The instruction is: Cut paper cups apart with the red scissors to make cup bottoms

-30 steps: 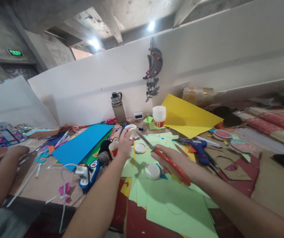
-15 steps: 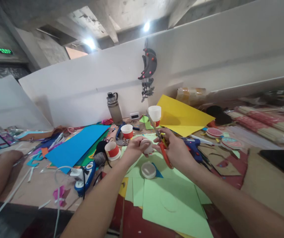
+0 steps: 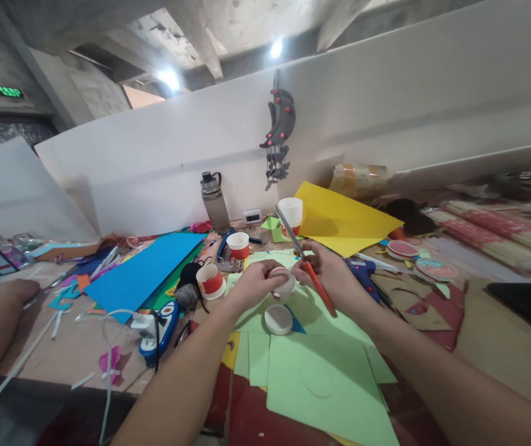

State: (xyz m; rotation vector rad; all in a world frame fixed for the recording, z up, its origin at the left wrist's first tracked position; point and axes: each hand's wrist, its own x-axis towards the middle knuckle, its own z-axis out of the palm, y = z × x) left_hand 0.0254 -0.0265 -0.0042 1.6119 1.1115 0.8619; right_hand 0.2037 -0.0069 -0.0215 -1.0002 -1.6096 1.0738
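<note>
My left hand (image 3: 260, 285) pinches a small round white piece of paper cup (image 3: 284, 282) with a thin red band, held above the green paper (image 3: 312, 371). Close beside it, my right hand (image 3: 333, 272) is closed on a pair of scissors (image 3: 318, 287) with orange handles. Their blades point up and away from me, apart from the cup piece, and look closed together. Below my hands, a round white cut-off cup base (image 3: 278, 319) lies on the green sheets. A faint circle is marked on the front sheet.
Red-and-white paper cups (image 3: 210, 282) stand left, near a blue sheet (image 3: 147, 269) and a power strip (image 3: 161, 337). Behind are a bottle (image 3: 215, 204), stacked cups (image 3: 290, 214) and a yellow sheet (image 3: 344, 220). A glue gun (image 3: 362, 275) lies right. Another person's arm (image 3: 0, 322) rests far left.
The scissors have turned in my right hand, so the handles now lie together and point down toward me. My left hand has tilted the cup piece, showing its red band along the top.
</note>
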